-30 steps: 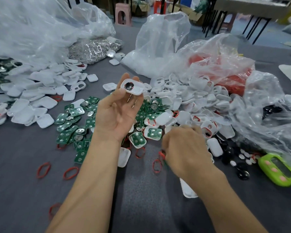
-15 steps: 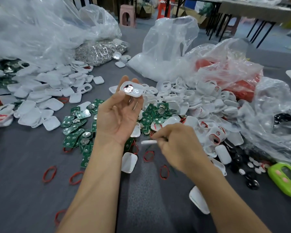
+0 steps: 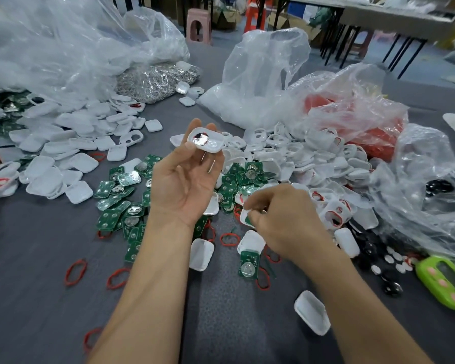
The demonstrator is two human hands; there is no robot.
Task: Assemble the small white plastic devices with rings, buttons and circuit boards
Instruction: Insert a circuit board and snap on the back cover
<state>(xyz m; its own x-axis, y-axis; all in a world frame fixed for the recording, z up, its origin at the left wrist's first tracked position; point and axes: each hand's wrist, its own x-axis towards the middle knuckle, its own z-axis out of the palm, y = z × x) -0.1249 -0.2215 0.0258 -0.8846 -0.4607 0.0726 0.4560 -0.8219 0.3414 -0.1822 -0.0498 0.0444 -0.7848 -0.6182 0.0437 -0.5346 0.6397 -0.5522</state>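
left hand point(image 3: 187, 179) is up over table ctr, palm up, pinching a white shell point(image 3: 206, 140) btwn thumb and fingertips. Shell's open side faces cam, w/ a shiny round disc at one end and a clear dome next to it.

right hand point(image 3: 281, 219) sits lower, knuckles up, fingers curled. It's pinching a small white-green part point(image 3: 247, 218) at the near edge of the parts pile. Can't tell if that's a board, a shell or both.

Other stuff on the grey table point(image 3: 37, 298):
- green boards point(image 3: 116, 198) scattered left of and behind the left wrist
- loose board point(image 3: 248, 265) w/ coin cell, just below the right hand
- flat white covers point(image 3: 63, 158) heaped far left
- white frames point(image 3: 300, 153) w/ holes heaped on the right
- red rings point(image 3: 75, 271) lying loose near both forearms
- black buttons point(image 3: 392, 287) near the right edge, beside a lime-green gadget point(image 3: 444, 282)
- clear bags point(image 3: 260, 74) at the back, one over metal clips point(image 3: 155, 80), another w/ red contents point(image 3: 365, 122)
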